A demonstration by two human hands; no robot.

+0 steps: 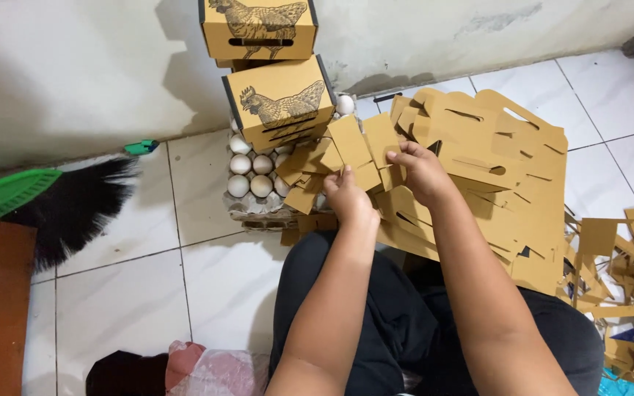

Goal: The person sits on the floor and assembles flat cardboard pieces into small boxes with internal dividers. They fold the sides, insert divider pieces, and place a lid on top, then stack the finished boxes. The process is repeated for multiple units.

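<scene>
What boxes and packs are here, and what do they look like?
Top box: by the wall, brown cardboard, black hen drawing.
Second box: below it, tilted over the eggs, same look.
Egg tray: on the floor, grey, white eggs.
Flat cardboard: brown, held by both hands.

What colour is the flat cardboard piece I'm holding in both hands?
The flat cardboard piece is plain mustard-brown; the head view shows it between the left hand and right hand.

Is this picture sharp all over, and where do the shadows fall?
Head view: even, soft light with no glare; the stacked printed boxes throw a grey shadow on the wall to their left; both hands, left hand and right hand, look sharp on the cardboard blank; the broom is slightly soft toward the edge.
</scene>
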